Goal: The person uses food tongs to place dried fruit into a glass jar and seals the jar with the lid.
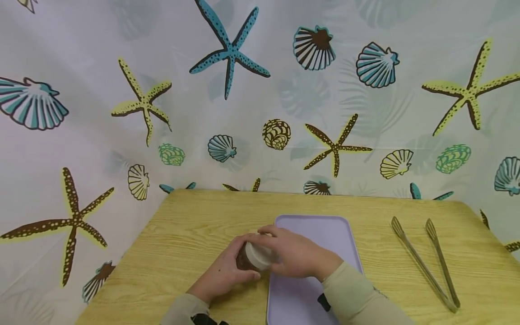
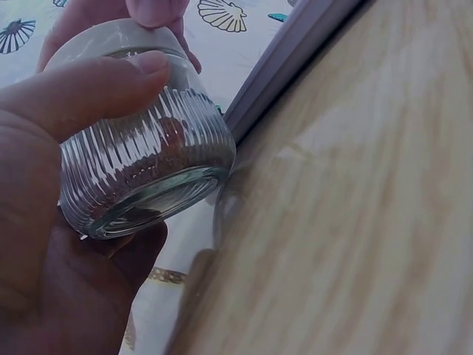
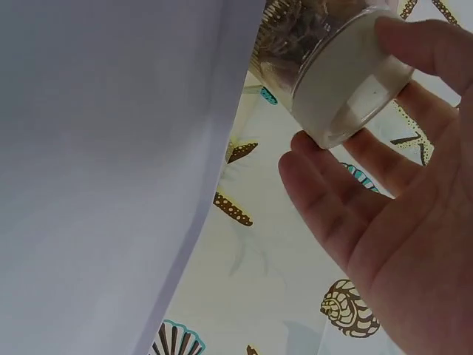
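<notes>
My left hand (image 1: 223,273) grips a ribbed clear glass jar (image 2: 148,151), its thumb across the upper side. Something brownish shows through the glass, but I cannot tell what it is. A pale whitish lid (image 3: 344,78) tops the jar, which is tilted with the lid toward my right hand (image 1: 298,253). The right hand holds this lid between thumb and fingers. In the head view, both hands and the jar are over the left edge of a lavender tray (image 1: 345,239). Fingers hide part of the jar there.
Metal tongs (image 1: 426,266) lie spread on the right side of the wood-grain table (image 1: 195,221). Behind the table hangs a white cloth (image 1: 260,108) printed with starfish and shells, which also runs along both sides.
</notes>
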`<state>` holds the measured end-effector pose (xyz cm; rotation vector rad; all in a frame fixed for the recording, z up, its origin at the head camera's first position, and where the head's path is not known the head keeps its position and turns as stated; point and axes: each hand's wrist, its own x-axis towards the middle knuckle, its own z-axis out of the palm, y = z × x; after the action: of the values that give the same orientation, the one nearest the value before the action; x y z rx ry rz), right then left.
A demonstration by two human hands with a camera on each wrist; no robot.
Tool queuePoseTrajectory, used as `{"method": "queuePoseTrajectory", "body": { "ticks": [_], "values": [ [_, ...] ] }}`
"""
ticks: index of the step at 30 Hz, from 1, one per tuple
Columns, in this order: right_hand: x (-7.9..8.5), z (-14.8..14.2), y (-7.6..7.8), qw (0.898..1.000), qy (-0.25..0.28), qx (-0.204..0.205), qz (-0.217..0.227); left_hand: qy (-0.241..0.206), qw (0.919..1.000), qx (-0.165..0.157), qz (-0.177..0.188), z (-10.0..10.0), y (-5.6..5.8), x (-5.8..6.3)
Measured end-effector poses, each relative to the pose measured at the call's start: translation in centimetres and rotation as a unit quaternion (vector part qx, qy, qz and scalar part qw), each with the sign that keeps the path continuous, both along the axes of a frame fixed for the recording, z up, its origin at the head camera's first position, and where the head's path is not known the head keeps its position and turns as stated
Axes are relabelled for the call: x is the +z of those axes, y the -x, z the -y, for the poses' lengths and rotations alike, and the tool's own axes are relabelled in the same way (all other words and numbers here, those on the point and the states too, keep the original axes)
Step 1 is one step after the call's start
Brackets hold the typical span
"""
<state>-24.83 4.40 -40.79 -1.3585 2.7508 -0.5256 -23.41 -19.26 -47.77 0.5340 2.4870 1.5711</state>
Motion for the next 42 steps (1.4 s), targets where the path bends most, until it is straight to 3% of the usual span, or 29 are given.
{"method": "queuePoseTrajectory", "body": {
  "ticks": [11, 19, 28, 36, 42],
  "values": [
    [0.2, 0.6, -0.2, 0.998, -0.004, -0.059, 0.022, 0.012, 0.9999, 0.002, 0.001, 0.0, 0.1, 0.1],
    [0.4, 1.1, -0.5, 0.997, -0.025, -0.072, 0.013, 0.011, 0.9999, 0.01, 0.006, 0.0, -0.1, 0.4],
    [0.4, 1.5, -0.8, 0.997, -0.037, -0.061, -0.015, 0.011, 0.9998, 0.018, 0.0, 0.1, -0.3, 0.6],
    [-0.2, 0.7, -0.4, 0.995, -0.002, -0.09, 0.044, -0.001, 0.9997, 0.019, 0.018, 0.1, -0.3, 0.3],
    [-0.3, 0.0, -0.2, 0.989, 0.055, -0.096, 0.103, 0.027, 0.9991, 0.032, 0.0, -0.1, 0.0, 0.3]
  ]
}}
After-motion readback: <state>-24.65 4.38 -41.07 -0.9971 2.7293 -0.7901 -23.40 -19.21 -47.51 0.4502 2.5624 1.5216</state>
